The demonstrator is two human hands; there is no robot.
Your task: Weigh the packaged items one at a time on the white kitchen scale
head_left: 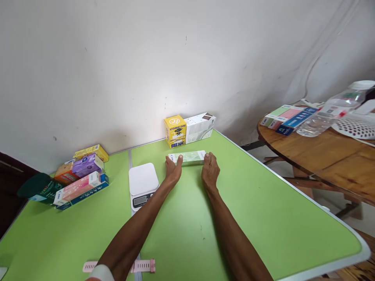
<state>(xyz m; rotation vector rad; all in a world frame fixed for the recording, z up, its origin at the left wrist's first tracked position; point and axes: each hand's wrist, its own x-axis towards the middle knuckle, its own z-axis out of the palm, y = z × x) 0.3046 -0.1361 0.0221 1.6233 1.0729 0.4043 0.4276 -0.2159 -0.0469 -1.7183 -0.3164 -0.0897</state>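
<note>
A long, light green and white box [190, 157] lies between my two hands near the back of the green table. My left hand [173, 168] grips its left end, thumb on top. At the opposite end, my right hand [210, 167] is closed around the box's edge, its fingers partly hidden. Just behind stand a yellow carton [175, 131] and a white carton [200, 128], side by side. To the left of my left forearm sits a white kitchen scale [143, 180] with nothing on its plate.
Several boxes, including a purple pack [87, 165] and a pink box [78, 187], stand with a dark green canister [41, 189] at the left. A pink watch strap [144, 266] lies under my left forearm. A wooden table [281, 150] at the right holds boxes and a plastic bottle [331, 111].
</note>
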